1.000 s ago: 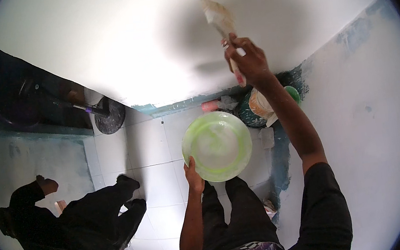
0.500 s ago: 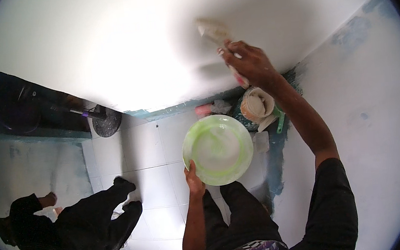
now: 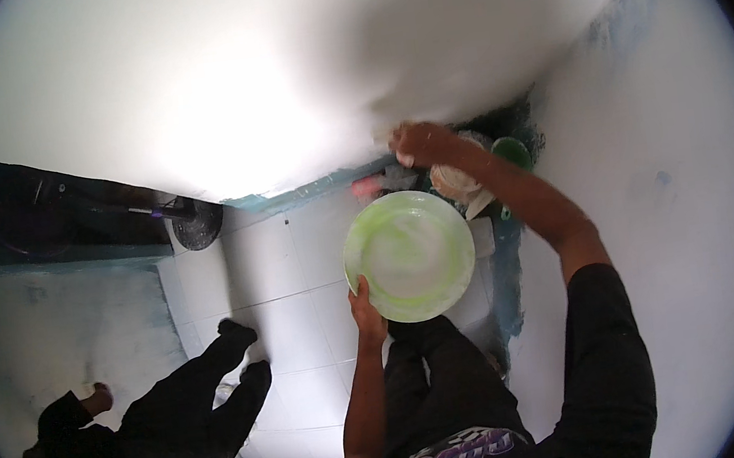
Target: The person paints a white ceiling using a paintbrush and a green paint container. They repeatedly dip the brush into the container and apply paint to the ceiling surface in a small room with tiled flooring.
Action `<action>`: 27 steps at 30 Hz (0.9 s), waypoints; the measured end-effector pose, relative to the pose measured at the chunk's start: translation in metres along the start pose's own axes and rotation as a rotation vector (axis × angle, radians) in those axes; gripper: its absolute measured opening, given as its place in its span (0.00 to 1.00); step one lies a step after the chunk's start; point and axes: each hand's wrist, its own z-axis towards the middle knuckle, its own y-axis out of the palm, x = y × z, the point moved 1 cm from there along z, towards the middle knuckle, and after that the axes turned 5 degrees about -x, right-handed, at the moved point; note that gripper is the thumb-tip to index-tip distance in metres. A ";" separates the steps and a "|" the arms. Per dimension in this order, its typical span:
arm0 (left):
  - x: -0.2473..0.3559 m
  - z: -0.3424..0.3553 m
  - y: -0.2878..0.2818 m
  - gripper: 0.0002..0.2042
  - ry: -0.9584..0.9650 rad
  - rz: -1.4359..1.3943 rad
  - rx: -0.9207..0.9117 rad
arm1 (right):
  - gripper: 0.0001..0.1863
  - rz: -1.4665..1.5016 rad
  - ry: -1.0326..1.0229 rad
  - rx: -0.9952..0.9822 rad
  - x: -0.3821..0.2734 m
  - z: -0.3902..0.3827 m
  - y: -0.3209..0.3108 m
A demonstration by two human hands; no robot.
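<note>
My left hand [image 3: 368,313] grips the near-left rim of a round pale-green plate [image 3: 463,276], held level over my legs. Whitish paint is smeared across its inside. My right hand [image 3: 423,143] is closed around a paintbrush, low on the white wall [image 3: 216,92] in front of me. In the current view the paintbrush [image 3: 385,139] is blurred and mostly covered by the hand; its bristles seem to be at or near the wall surface. My right forearm partly hides an open paint tub [image 3: 451,183] standing in the corner.
A pinkish-red object [image 3: 368,186] lies by the wall's blue-green bottom edge. Something round and green [image 3: 512,154] stands in the corner. A patchy wall [image 3: 638,225] rises on my right. At left, another person in black [image 3: 155,434] is beside a second wall. Pale tiles [image 3: 277,275] cover the floor.
My right hand has swept down the wall with the paintbrush, from high up to near the bottom edge. The plate has shifted slightly up and right. The other person has moved slightly right.
</note>
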 end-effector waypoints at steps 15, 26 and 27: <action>-0.048 -0.004 -0.007 0.26 -0.047 0.032 -0.001 | 0.15 -0.469 0.006 0.374 0.042 -0.026 -0.011; -0.069 0.002 0.041 0.26 0.051 0.002 -0.064 | 0.19 -0.376 0.074 0.707 0.060 -0.104 -0.143; -0.073 0.004 0.048 0.26 0.032 0.001 -0.052 | 0.21 -0.446 0.071 0.814 0.057 -0.114 -0.153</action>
